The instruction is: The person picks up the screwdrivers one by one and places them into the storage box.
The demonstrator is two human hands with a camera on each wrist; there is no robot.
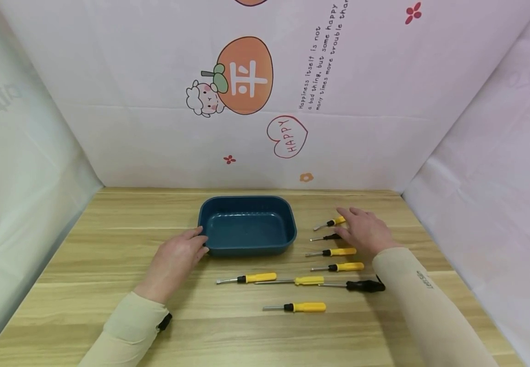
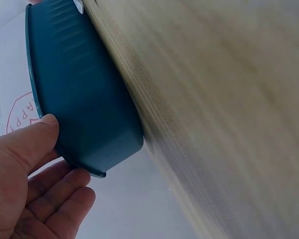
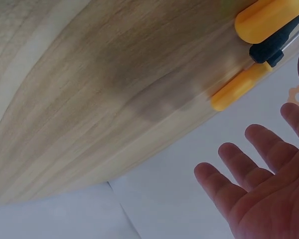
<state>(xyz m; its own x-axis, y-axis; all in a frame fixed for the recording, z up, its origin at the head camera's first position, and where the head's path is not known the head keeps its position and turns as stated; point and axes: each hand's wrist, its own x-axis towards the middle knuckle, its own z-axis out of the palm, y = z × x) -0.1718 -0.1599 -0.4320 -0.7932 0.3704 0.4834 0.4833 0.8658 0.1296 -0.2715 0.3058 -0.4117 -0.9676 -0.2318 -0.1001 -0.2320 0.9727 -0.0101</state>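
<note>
My left hand (image 1: 175, 262) holds the near left corner of a dark teal plastic box (image 1: 246, 250), which stands upright with a bare inside. In the left wrist view the thumb presses the outer wall (image 2: 84, 94) below the rim, with a finger behind it. Over the far end of a group of screwdrivers, my right hand (image 1: 367, 229) spreads its fingers and holds nothing. Below it lie a yellow-handled screwdriver (image 1: 339, 220) and a small black-handled screwdriver (image 1: 333, 236), partly covered by the hand. The right wrist view shows yellow handles (image 3: 241, 87) apart from the fingers.
Nearer on the wooden table (image 1: 108, 244) lie more yellow-handled screwdrivers (image 1: 343, 252), (image 1: 349, 266), (image 1: 260, 277), (image 1: 309, 281), (image 1: 309, 307) and a large black-handled screwdriver (image 1: 364, 286). Their shafts point left. A printed white sheet (image 1: 154, 148) walls the back; white sheets flank both sides.
</note>
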